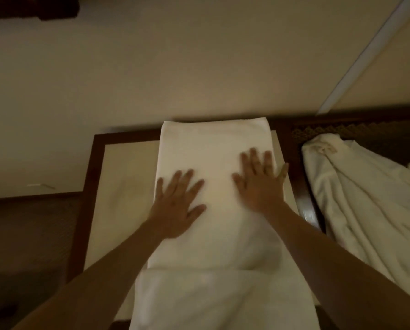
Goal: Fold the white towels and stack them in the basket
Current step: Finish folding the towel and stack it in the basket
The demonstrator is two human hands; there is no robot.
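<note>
Two bare hands lie flat on a folded white towel (213, 186), centre frame: left hand (177, 206) and right hand (258, 184), fingers spread wide, gripping nothing. Towel sits on a dark-framed table (89, 177). Right of frame, a rumpled white cloth (365, 210). Beyond, a plain wall (175, 67).

Both bare forearms reached forward from the lower corners. The left hand (175, 206) lay flat, palm down, fingers spread and straight. The right hand (258, 184) lay flat a little farther forward, fingers straight and fanned, slightly blurred. The hands stayed apart, thumbs pointing toward each other.
</note>
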